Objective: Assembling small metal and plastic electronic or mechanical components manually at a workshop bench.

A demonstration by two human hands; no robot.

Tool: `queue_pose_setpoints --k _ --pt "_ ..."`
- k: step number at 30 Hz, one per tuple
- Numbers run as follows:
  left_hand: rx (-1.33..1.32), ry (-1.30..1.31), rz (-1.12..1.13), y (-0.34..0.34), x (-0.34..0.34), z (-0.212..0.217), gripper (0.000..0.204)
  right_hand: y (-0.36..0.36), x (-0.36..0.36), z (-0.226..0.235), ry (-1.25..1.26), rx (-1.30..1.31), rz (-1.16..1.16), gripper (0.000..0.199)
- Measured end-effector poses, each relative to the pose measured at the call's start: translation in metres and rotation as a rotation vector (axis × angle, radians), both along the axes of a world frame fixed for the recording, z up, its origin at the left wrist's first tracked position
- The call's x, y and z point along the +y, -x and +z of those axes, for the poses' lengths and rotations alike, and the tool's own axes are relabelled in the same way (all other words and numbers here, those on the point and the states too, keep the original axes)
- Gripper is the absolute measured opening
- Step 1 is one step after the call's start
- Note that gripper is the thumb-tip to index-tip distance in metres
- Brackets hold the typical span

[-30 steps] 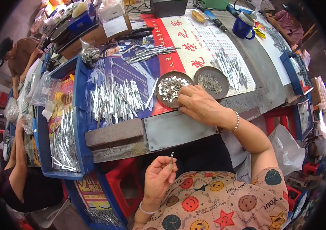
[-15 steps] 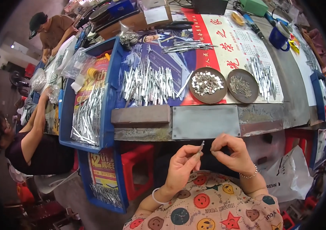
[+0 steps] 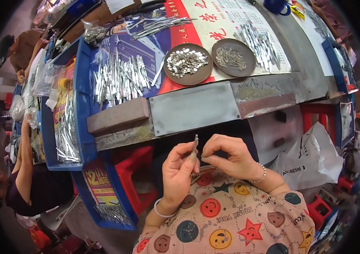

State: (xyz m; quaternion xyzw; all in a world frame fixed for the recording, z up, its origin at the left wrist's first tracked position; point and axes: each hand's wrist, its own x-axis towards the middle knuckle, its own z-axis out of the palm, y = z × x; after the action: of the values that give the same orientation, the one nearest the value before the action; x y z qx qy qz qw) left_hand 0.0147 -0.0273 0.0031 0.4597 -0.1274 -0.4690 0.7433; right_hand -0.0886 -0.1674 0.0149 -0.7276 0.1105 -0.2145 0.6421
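While L hand (image 3: 179,171) pinches a small metal pc (image 3: 195,144) near-upright, R hand (image 3: 235,158) curls beside it, can't tell if empty; prob. fine two-handed work, needing steady aim next.

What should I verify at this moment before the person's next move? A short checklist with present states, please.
1. Left hand has a secure hold on the slim metal piece: ok, pinched.
2. Metal piece's free end exposed: ok, it points up above the grip.
3. Right hand touching the metal piece: not ok, close beside it but apart.
4. Small part held in the right hand: cannot tell, too small or hidden.
5. Supplies present: ok, both the dish of round pieces and the dish of thin parts are stocked.
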Motion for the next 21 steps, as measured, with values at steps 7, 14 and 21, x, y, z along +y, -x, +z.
queue_pose_setpoints --k 7,14,21 --pt "-0.048 0.0 -0.053 0.008 0.002 -0.003 0.028 -0.005 0.007 -0.001 0.111 -0.058 -0.08 0.013" --pt "-0.227 0.118 -0.027 0.019 -0.004 -0.003 0.026 0.004 0.009 -0.009 -0.129 -0.064 -0.09 0.013" --pt "-0.344 0.172 -0.068 0.021 -0.001 0.001 0.027 0.001 -0.002 -0.01 -0.914 -0.05 0.161 0.014"
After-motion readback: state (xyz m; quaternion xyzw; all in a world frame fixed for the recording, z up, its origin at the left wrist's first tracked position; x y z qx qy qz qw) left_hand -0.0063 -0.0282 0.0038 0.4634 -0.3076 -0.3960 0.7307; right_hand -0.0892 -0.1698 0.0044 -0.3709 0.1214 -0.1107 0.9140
